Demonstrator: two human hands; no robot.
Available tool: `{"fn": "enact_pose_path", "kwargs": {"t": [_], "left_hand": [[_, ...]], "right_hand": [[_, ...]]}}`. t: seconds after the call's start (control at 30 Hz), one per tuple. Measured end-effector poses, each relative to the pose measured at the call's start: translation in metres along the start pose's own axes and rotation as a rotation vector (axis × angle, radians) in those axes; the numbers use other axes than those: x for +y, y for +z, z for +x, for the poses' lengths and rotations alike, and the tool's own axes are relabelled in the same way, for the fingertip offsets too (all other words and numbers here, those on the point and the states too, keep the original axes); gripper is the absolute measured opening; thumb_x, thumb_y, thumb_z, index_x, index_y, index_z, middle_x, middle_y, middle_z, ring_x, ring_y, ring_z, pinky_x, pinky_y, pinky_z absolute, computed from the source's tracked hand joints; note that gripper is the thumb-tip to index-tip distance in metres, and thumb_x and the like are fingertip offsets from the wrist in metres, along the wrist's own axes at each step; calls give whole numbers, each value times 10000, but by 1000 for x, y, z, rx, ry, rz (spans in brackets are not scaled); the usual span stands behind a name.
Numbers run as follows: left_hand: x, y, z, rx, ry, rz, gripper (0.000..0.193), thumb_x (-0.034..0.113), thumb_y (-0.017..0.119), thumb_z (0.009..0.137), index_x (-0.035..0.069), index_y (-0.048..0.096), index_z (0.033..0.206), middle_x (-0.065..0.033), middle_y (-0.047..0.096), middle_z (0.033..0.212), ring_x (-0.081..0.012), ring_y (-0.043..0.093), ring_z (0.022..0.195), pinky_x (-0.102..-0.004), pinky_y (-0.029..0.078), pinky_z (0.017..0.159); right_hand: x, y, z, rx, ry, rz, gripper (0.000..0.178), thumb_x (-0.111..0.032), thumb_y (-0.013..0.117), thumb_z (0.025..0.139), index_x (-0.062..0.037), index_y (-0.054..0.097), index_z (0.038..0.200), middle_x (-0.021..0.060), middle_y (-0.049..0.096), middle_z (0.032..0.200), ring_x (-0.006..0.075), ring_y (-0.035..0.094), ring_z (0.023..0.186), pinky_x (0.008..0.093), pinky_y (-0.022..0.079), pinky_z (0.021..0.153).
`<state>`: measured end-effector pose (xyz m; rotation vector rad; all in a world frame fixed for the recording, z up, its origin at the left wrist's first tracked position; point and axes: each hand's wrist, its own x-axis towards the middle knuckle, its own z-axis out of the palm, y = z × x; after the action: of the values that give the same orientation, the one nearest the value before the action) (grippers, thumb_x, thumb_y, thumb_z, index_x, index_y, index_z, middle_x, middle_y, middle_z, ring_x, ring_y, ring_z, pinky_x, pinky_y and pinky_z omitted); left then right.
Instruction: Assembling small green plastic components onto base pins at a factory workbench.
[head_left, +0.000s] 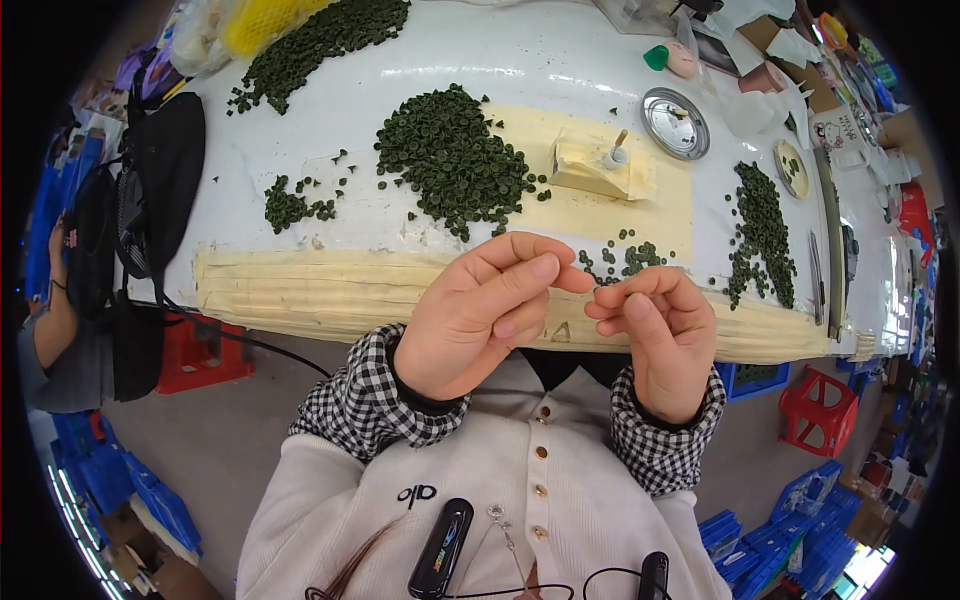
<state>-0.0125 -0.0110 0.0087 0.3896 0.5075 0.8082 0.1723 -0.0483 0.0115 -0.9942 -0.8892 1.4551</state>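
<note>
Both my hands are raised over the table's near edge, with their fingertips close together. My left hand [490,315] is closed in a pinch, thumb against the forefinger; whatever it may hold is hidden. My right hand [662,335] pinches too, and a tiny dark spot shows by its fingertips, too small to name. Just beyond them lies a small scatter of dark green round pieces [640,258]. A large heap of the same small pieces [452,160] sits farther off, left of centre.
A tape-covered block [600,168] with a small upright pin stands past my hands. To its right are a round metal lid [675,122] and another green heap [762,235]. A black bag [165,180] hangs at the left edge; red stools [818,410] stand below the table.
</note>
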Motion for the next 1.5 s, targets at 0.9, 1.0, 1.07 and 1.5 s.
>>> {"fn": "enact_pose_path", "kwargs": {"t": [0.9, 1.0, 1.07, 1.5], "left_hand": [[-6, -1, 0, -17, -19, 29, 211, 90, 489, 911, -10, 576, 1075, -53, 614, 863, -10, 286, 486, -152, 267, 443], [-10, -2, -1, 0, 10, 84, 224, 102, 487, 917, -16, 580, 1082, -48, 611, 844, -10, 287, 493, -154, 265, 446], [-11, -3, -2, -16, 9, 101, 223, 111, 482, 922, -15, 586, 1074, -40, 605, 832, -10, 293, 501, -154, 266, 452], [-14, 2, -2, 50, 70, 27, 224, 141, 534, 907, -28, 600, 1038, 4, 568, 760, -4, 353, 535, -151, 279, 466]], "right_hand": [[3, 17, 2, 27, -364, -422, 155, 81, 615, 754, 32, 571, 895, 83, 547, 899, 130, 552, 826, 237, 455, 715], [6, 17, 3, 74, -451, -532, 156, 79, 631, 730, 27, 583, 869, 93, 564, 867, 153, 564, 804, 248, 457, 688], [8, 19, 5, 116, -512, -575, 162, 78, 644, 711, 19, 593, 852, 99, 574, 841, 171, 574, 776, 252, 459, 666], [14, 32, 5, 155, -755, -863, 240, 88, 674, 657, -20, 640, 869, 77, 571, 812, 196, 558, 705, 268, 459, 617]]}}
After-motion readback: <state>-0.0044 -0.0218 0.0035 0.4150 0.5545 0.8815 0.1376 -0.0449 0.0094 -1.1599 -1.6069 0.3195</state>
